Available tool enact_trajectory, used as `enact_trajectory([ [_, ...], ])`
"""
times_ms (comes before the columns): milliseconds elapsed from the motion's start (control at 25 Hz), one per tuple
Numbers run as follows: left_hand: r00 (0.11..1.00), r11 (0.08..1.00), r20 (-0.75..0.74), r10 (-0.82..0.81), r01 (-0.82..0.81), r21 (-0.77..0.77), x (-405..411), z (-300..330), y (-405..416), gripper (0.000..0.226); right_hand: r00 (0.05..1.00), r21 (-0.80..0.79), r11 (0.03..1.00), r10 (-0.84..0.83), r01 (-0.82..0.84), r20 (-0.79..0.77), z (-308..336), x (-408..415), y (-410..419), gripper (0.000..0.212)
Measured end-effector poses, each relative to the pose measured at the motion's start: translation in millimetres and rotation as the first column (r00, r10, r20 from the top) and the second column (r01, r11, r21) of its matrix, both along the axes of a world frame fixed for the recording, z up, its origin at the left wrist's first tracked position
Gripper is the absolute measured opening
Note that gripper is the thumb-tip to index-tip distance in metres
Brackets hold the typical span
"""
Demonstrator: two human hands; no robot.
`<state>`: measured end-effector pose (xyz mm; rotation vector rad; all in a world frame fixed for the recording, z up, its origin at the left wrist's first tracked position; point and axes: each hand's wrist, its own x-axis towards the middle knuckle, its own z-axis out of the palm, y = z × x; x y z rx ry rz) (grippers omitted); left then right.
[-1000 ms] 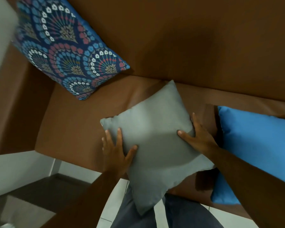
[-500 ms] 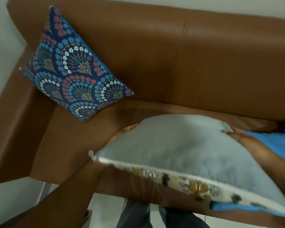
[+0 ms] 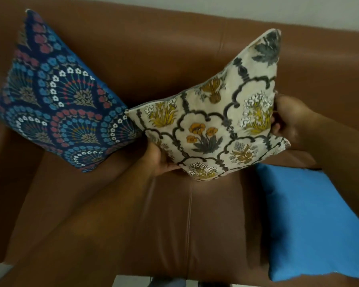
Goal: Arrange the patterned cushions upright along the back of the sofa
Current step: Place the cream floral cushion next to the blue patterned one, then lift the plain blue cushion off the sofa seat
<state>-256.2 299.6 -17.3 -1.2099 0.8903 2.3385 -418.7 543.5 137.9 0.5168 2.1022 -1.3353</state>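
Against brown sofa [image 3: 153, 59] backrest, beside navy fan-print cushion [image 3: 56, 100]: cream floral cushion [image 3: 216, 125], likely soft, light, pinched at 2 opposite edges by left hand [image 3: 160, 160] and right hand [image 3: 288, 123], blue cushion [image 3: 313, 222] flat nearby.

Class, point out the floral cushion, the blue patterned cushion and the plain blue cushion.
floral cushion [image 3: 211, 129], head view, orange flower at centre
blue patterned cushion [image 3: 58, 100], head view, face
plain blue cushion [image 3: 311, 220], head view, face

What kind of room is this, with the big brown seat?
Probably a living room at home. A brown leather sofa fills the view against a plain pale wall, with decorative cushions on it, like the navy fan-patterned cushion leaning upright in its corner.
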Motion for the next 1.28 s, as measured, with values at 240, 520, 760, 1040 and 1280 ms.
enact_trajectory([
  [240,1.0,0.998,-0.006,-0.002,0.002,-0.07,3,-11,-1,0.097,0.997,0.071,0.997,-0.014,0.02,-0.074,-20,-2,-14,0.05],
  [520,0.975,0.91,0.224,0.014,0.08,-0.407,56,-26,43,0.084,0.896,-0.013,1.0,-0.026,0.023,-0.444,-55,90,61,0.044],
  [760,0.748,0.573,0.334,-0.573,0.657,-0.49,107,-34,243,0.059,0.791,0.581,0.671,0.607,-0.461,-0.074,-101,202,285,0.074],
  [1040,0.405,-0.392,0.478,-0.78,0.279,-0.877,26,-21,448,0.081,0.511,0.747,0.261,0.851,-0.612,0.121,-147,124,437,0.092],
  [1280,0.478,-0.555,0.62,-0.622,0.289,-0.78,19,-53,493,0.078,0.543,0.634,0.425,0.84,-0.646,-0.01,-199,103,455,0.091],
])
